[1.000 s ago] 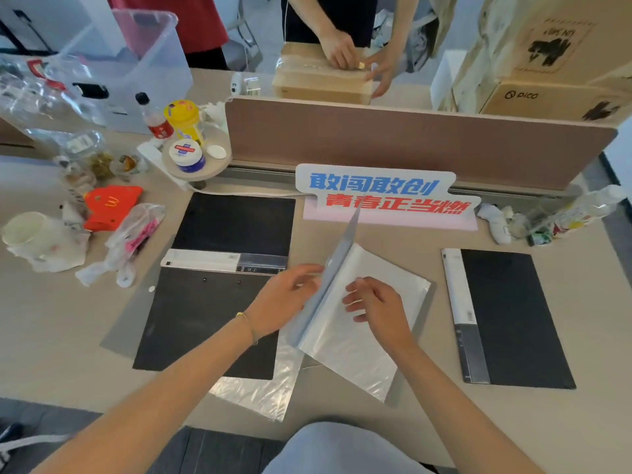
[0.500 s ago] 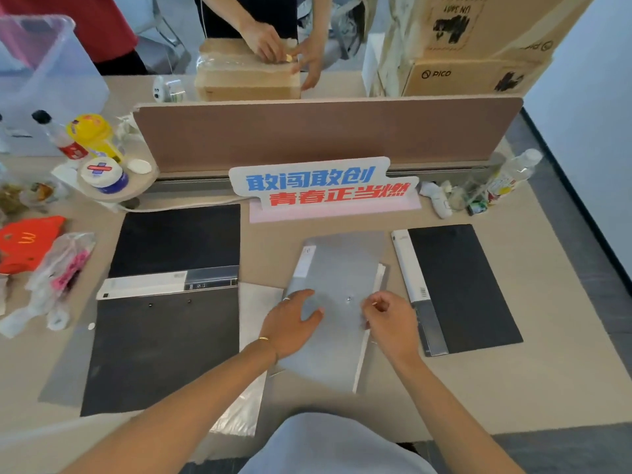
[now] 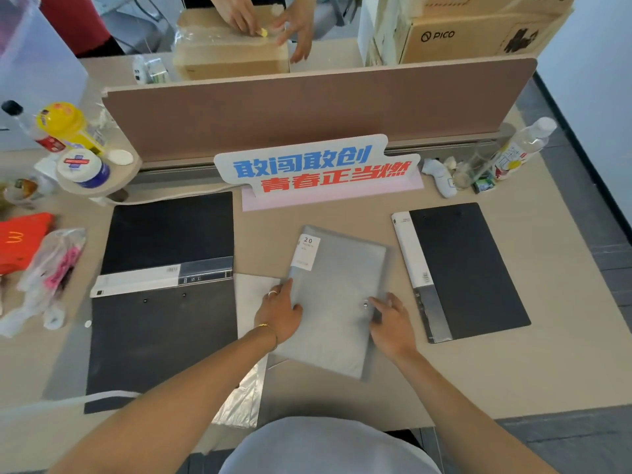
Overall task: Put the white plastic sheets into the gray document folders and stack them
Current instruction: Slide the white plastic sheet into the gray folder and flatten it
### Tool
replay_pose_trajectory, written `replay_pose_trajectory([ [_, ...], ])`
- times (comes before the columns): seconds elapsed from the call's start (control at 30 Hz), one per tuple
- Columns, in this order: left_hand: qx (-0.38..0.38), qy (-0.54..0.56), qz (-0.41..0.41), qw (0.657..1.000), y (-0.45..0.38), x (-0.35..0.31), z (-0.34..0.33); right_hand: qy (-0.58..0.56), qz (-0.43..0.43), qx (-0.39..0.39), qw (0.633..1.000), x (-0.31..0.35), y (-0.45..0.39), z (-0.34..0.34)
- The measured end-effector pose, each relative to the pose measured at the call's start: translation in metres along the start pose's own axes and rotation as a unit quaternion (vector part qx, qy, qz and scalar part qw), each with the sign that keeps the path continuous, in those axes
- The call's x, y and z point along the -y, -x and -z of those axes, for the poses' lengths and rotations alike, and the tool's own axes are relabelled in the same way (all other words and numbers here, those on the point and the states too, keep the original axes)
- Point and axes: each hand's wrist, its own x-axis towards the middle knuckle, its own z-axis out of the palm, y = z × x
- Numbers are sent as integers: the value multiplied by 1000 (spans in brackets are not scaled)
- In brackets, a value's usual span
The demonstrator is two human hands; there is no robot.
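Pressing closed gray folder (image 3: 337,302) flat at table (image 3: 564,364) centre; left hand (image 3: 278,314) grip spread on its left edge, right hand (image 3: 391,325) fingers wide near snap. Folder looking light, thin, floppy, slippery; pinching spine edge seeming best. Dark folder (image 3: 461,271) lying right.

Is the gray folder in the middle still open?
No, the gray folder lies closed and flat, with the left hand and right hand resting on its cover.

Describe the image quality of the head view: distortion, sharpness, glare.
Head view: wide-angle bending curves the brown divider and desk edge; even soft daylight, faint shadows; gray folder fairly sharp, its label's small print unreadable; mild sheen on the clear plastic; frame edges soft.
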Motion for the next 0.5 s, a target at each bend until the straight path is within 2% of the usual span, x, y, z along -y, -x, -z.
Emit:
replay_pose_trajectory([
  [0.2,-36,201,66,977,-8,-10,11,81,7,16,997,0,-4,-6],
  [0.5,-80,272,52,958,1,-33,26,58,5,48,997,-7,-6,-3],
])
